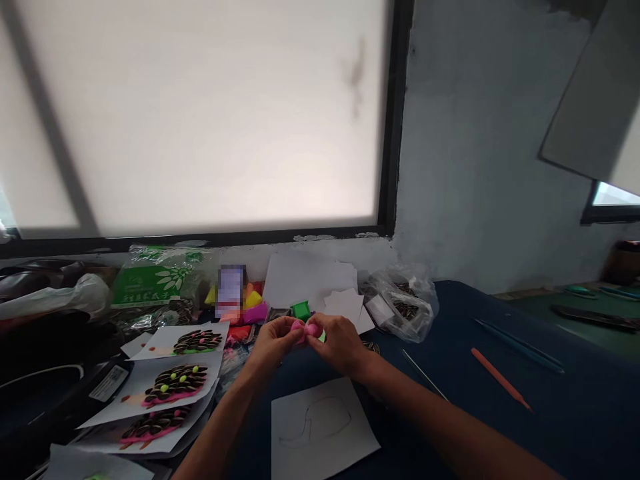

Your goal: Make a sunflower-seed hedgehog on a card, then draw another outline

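Note:
Both my hands meet above the table, pinching a lump of pink modelling clay (pixel 314 329) between the fingertips. My left hand (pixel 273 340) is closed on its left part, and my right hand (pixel 343 343) grips the right part. The clay narrows in the middle between the two hands. Below them lies a white sheet (pixel 325 427) with a pencil outline of a rounded shape and a curved tail. Just behind the hands stands a small green container (pixel 301 310).
Cards (pixel 185 377) decorated with sunflower seeds and clay lie at left. Behind them is a green seed bag (pixel 155 280). Colourful clay packs (pixel 255 312), white paper (pixel 310 280) and a clear bag of seeds (pixel 407 303) line the back. An orange tool (pixel 500 379) and blue tweezers (pixel 520 343) lie right.

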